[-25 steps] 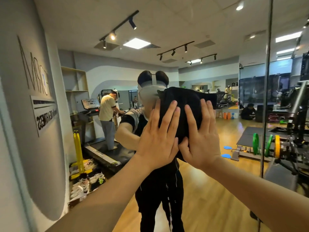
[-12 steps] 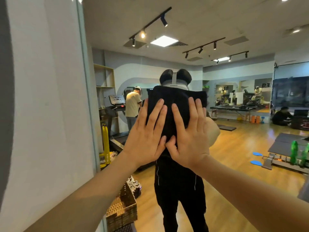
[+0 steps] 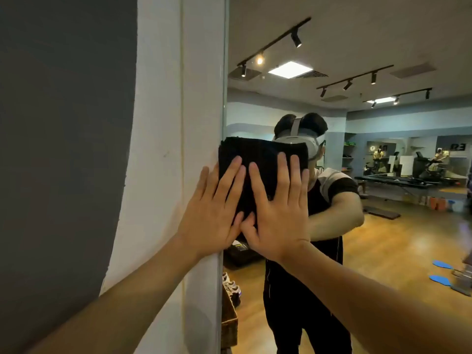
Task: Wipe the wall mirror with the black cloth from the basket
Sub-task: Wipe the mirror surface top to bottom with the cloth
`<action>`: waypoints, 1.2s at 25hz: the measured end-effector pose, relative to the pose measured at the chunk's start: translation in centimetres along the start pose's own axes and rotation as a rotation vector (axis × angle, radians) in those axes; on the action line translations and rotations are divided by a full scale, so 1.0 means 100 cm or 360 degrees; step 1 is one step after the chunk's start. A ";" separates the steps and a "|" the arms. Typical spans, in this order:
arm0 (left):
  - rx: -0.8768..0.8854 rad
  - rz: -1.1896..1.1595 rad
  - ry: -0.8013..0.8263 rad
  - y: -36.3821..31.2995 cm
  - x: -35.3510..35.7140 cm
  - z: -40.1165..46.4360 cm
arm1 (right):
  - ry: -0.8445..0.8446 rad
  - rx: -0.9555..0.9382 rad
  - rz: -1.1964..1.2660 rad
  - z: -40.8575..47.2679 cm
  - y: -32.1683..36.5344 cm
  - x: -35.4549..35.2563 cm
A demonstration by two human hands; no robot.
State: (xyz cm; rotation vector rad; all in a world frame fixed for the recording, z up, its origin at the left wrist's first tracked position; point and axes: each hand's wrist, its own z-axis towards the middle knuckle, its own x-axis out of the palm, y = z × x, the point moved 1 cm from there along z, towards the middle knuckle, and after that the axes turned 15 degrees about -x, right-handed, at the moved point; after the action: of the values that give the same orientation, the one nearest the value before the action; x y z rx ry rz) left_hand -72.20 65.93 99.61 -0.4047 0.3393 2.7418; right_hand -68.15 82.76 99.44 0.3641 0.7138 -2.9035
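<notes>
A folded black cloth (image 3: 258, 159) lies flat against the wall mirror (image 3: 383, 226), right at the mirror's left edge. My left hand (image 3: 212, 213) presses its lower left part with straight fingers, the palm overlapping the white wall beside the mirror. My right hand (image 3: 278, 215) presses the cloth's lower right part, fingers spread and straight. The two thumbs touch below the cloth. The mirror shows my own reflection behind the cloth and hands.
A white wall strip (image 3: 184, 123) with a dark grey area (image 3: 63, 149) borders the mirror on the left. A woven basket (image 3: 228, 320) shows low in the mirror by its left edge. The reflection shows a gym floor, benches and treadmills.
Both hands have slid the cloth leftward across the mirror until it reached the left edge; my left palm now overlaps the wall. Hands stay flat on the cloth.
</notes>
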 end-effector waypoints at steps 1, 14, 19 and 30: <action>0.0012 -0.0003 -0.0007 0.002 0.001 0.001 | 0.0007 -0.0010 -0.0023 0.001 0.001 0.001; -0.0006 0.0159 -0.0105 0.014 -0.024 0.094 | -0.0040 -0.0098 -0.0093 0.080 -0.050 -0.022; -0.0043 0.0171 -0.0096 0.022 -0.044 0.151 | -0.0030 -0.0102 -0.0116 0.132 -0.077 -0.038; -0.0289 0.0257 0.0011 0.037 -0.110 0.329 | -0.0013 -0.0026 -0.0149 0.294 -0.170 -0.094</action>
State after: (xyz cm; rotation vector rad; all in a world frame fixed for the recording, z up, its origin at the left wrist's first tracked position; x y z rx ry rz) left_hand -71.44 68.46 134.34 -0.4516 0.1292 2.9418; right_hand -68.10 84.50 134.68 0.3253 0.7729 -2.9830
